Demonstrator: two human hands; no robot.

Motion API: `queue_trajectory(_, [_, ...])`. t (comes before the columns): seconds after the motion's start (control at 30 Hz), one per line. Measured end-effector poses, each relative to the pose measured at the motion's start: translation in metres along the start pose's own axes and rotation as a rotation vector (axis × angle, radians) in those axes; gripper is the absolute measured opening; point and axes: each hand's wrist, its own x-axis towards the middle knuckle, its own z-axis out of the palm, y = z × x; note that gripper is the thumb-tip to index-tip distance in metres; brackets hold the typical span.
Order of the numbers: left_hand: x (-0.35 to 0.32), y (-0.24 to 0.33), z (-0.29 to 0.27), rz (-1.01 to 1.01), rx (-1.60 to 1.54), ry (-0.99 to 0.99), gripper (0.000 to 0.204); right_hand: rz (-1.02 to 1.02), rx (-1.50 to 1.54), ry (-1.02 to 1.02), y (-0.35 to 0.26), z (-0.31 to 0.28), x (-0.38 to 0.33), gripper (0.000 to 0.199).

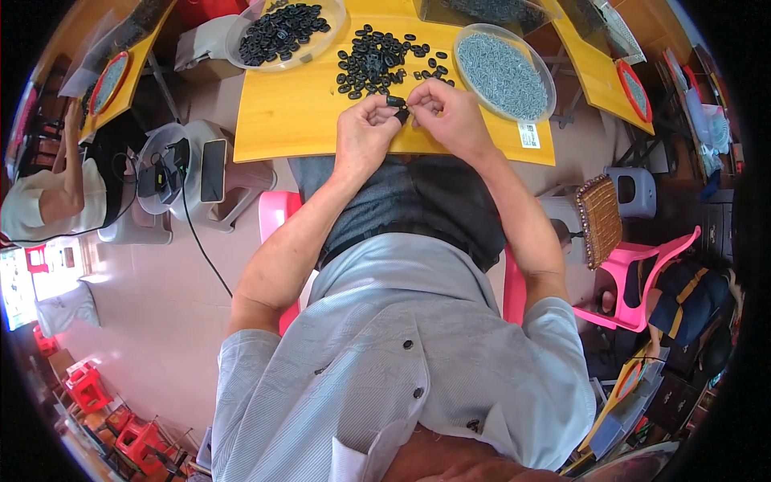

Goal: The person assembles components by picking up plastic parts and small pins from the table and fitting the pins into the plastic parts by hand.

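No words or numbers can be read clearly. A white label (529, 136), near the right front corner of the yellow table (277, 120), bears dark print and what looks like a square code, all too small to make out. At the lower right, a dark box (673, 398) shows pale marks, likewise too small to read.

Yellow table (281, 116) — black pieces (373, 60), round tubs (323, 48).

Short-sleeved, finely striped pale grey button-up shirt (361, 353), dark buttons (408, 345) toward six o'clock; dark grey trousers (393, 189) toward twelve.
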Motion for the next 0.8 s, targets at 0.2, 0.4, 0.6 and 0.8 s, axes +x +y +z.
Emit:
queue_trajectory(0.2, [0.004, -0.004, -0.004, -0.018, -0.059, -0.010, 0.016, -0.010, -0.008, -0.043, -0.002, -0.008, 0.002, 0.009])
queue_trajectory(0.4, [0.009, 0.007, -0.008, -0.053, -0.281, 0.118, 0.016, 0.004, -0.478, 0.222, -0.003, -0.051, 0.011, 0.017])
queue_trajectory(0.6, [0.010, 0.014, -0.010, -0.084, -0.382, 0.160, 0.018, -0.157, -0.873, 0.183, 0.013, -0.038, 0.006, 0.014])
queue_trajectory(0.8, [0.012, 0.014, -0.013, -0.116, -0.443, 0.199, 0.015, -0.057, -0.970, 0.060, 0.027, -0.026, 0.005, 0.013])
